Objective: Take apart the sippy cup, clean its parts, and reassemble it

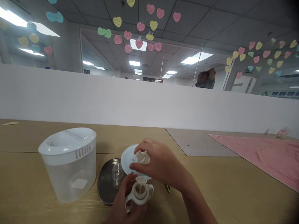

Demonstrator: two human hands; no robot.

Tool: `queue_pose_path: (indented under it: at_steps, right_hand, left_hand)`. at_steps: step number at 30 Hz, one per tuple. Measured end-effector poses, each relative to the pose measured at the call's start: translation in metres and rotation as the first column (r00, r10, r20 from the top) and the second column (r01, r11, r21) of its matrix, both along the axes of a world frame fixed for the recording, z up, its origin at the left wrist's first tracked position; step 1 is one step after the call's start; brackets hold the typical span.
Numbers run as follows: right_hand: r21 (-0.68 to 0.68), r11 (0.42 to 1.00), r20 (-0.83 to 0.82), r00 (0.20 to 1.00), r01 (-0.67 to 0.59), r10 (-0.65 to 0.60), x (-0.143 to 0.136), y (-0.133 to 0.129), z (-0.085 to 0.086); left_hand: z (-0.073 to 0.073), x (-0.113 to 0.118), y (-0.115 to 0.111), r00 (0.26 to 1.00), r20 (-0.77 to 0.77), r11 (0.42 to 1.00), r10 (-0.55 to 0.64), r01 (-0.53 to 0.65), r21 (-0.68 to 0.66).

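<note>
My left hand [125, 196] is wrapped around a baby bottle [140, 199] with two white side handles, near the front of the table. A small translucent insert [141, 180] stands up out of the bottle's open mouth. Just above and to the right, my right hand [158, 161] pinches a white ring-shaped cap [143, 157] between thumb and fingers, apart from the bottle. Behind the hands lies a white plate [127, 157], partly covered by the right hand. A metal tray [106, 186] with a clear dome cover [117, 171] in it sits left of the plate.
A large clear bin with a white lid [67, 143] stands at the left. Something with a green edge [168, 188] shows beneath my right forearm. A pink cloth [261, 155] covers the table's right side. A white partition [140, 102] and glass rise behind; a person [205, 79] is beyond.
</note>
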State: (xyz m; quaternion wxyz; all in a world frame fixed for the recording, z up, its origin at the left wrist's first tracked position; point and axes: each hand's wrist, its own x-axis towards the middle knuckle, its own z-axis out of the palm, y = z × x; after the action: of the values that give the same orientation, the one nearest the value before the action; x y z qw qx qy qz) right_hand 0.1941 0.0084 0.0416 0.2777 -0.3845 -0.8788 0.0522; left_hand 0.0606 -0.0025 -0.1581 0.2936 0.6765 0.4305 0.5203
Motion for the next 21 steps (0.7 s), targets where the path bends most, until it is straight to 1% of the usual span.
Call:
queue_pose_path:
  at_steps: [3, 6, 8, 9, 12, 14, 16, 18, 21]
  right_hand:
    - [-0.096, 0.995, -0.078, 0.996, -0.04, 0.032, -0.004, -0.001, -0.029]
    - [-0.165, 0.986, -0.182, 0.983, -0.001, -0.029, -0.005, -0.003, -0.058]
    - [-0.185, 0.982, -0.171, 0.984, 0.02, -0.053, -0.006, -0.004, -0.071]
    - [-0.185, 0.982, -0.145, 0.988, 0.032, -0.06, -0.007, -0.004, -0.075]
    - [-0.147, 0.988, -0.049, 0.997, 0.046, -0.054, -0.008, -0.002, -0.076]
    - [-0.123, 0.991, -0.008, 0.999, 0.047, -0.048, -0.007, 0.0, -0.073]
    - [-0.132, 0.99, 0.014, 0.998, 0.059, -0.058, -0.003, 0.002, -0.068]
    - [-0.177, 0.98, 0.024, 0.996, 0.087, -0.084, 0.003, 0.004, -0.065]
    - [-0.293, 0.951, 0.044, 0.995, 0.096, -0.087, 0.011, 0.007, -0.062]
  left_hand:
    - [0.004, 0.001, -0.003, 1.0, 0.016, 0.998, -0.014, 0.015, -0.054]
    - [0.005, 0.001, -0.005, 1.0, 0.004, 0.997, 0.022, -0.022, -0.074]
    - [0.004, 0.002, -0.005, 0.999, 0.016, 0.997, 0.028, -0.026, -0.077]
    - [0.003, 0.003, -0.004, 0.999, 0.028, 0.996, 0.027, -0.025, -0.082]
    - [0.001, 0.005, -0.002, 0.998, 0.057, 0.996, 0.019, -0.014, -0.094]
    - [0.002, 0.005, -0.001, 0.999, 0.053, 0.996, 0.006, -0.001, -0.084]
    - [0.003, 0.005, -0.001, 0.999, 0.033, 0.997, 0.016, -0.014, -0.082]
    - [0.004, 0.004, -0.002, 0.999, 0.009, 0.996, 0.042, -0.041, -0.085]
    - [0.003, 0.005, -0.004, 0.998, 0.007, 0.996, 0.058, -0.057, -0.073]
